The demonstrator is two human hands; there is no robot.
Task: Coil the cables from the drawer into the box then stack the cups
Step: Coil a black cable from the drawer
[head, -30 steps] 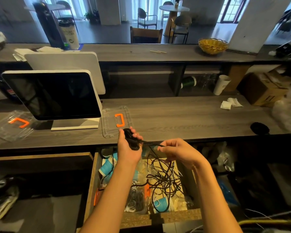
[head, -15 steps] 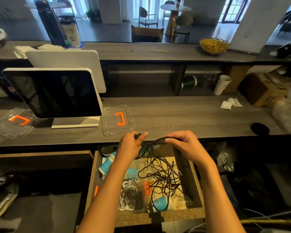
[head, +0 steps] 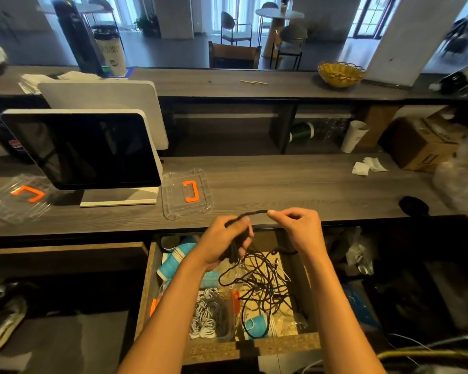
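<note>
Down in the open drawer (head: 146, 292) a thin black cable (head: 257, 282) lies in a loose tangle beside blue cups (head: 173, 261). Above it, the left hand (head: 224, 244) curls around gathered loops; the right hand (head: 297, 230) pinches a taut stretch running left-right over the counter (head: 295, 184) edge.

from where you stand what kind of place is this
Most likely a cafe or shop service counter. A point-of-sale screen stands on the counter, paper cups lie in the open drawer, and round tables with chairs fill the room beyond.
</note>
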